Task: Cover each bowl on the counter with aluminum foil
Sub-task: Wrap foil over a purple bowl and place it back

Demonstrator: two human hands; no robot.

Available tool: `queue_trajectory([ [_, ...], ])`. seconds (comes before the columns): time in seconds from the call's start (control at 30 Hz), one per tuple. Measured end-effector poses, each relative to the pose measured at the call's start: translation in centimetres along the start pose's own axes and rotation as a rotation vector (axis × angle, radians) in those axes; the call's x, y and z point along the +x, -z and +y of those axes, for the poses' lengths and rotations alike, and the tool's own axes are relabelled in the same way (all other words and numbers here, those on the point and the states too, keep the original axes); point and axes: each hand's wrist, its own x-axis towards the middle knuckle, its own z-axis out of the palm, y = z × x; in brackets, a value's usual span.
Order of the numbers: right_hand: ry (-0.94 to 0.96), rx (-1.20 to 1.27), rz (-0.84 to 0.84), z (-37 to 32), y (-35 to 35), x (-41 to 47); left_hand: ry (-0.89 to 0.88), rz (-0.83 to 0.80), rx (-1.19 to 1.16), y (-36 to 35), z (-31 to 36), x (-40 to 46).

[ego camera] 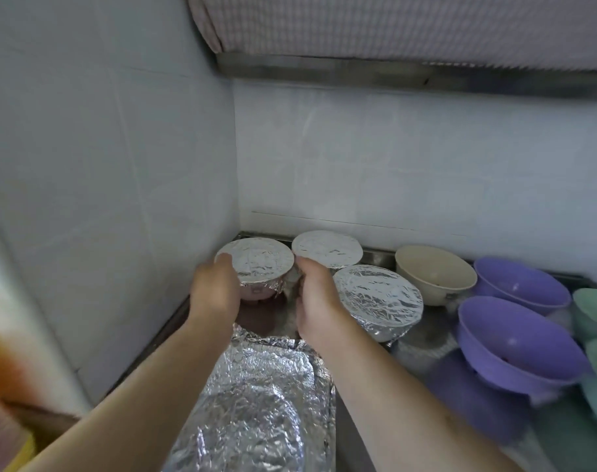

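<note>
Head view: left hand [215, 287] and right hand [312, 294] grasp a foil-covered bowl [257, 264] from opposite sides, fingers curled against the crimped foil skirt below its rim; the thumb of each sits near the top edge. Bowl body under the foil reads pinkish-purple, and it sits in the back left corner of the bench [351, 420], close to the tiled side wall [102, 165]. Foil top is flat and wrinkled, folded down all round. Just behind and right of it stands a second covered bowl [327, 248], against the back wall. A third covered bowl [378, 298] sits just right of the right hand, nearer the camera. Uncovered bowls follow to the right: a cream bowl [433, 274], then two purple bowls [515, 342], one behind the other, and green bowls [593, 308] at the frame edge, partly cut off. A crumpled sheet of aluminum foil [263, 403] lies flat on the bench between the forearms, near the camera. Above the back wall hangs a checked cloth [392, 25] over a metal ledge.
</note>
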Motion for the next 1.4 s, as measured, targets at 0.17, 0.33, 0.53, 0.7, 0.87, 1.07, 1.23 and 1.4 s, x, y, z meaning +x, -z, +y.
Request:
queue_trajectory([
  [0.17, 0.050, -0.075, 0.010, -1.8, 4.1, -7.6, -0.161, -0.044, 0.169, -0.9, 1.1, -8.8],
  [0.33, 0.210, -0.101, 0.189, -3.8, 10.7, -13.2, -0.142, -0.208, 0.173, -4.4, -0.5, -15.3],
  [0.53, 0.271, -0.157, 0.592, -5.2, 22.0, -16.5, -0.068, -0.434, 0.213, -11.0, -4.5, -20.9],
  [0.7, 0.203, -0.141, 0.763, -4.8, 28.0, -16.2, -0.087, -0.549, 0.397, -17.0, -8.1, -22.7],
  [0.87, 0.041, -0.121, 0.658, -6.2, 29.3, -15.1, 0.020, -0.564, 0.453, -21.2, -10.2, -21.5],
  [1.07, 0.022, -0.152, 0.652, -6.2, 30.4, -12.1, 0.041, -0.613, 0.432, -22.3, -11.2, -20.1],
  [1.23, 0.040, -0.290, 0.617, -5.9, 30.1, -13.0, -0.050, -0.575, 0.467, -19.9, -10.4, -20.3],
  [1.4, -0.032, -0.397, 0.603, -4.6, 29.0, -14.4, -0.131, -0.493, 0.547, -15.1, -9.6, -21.6],
])
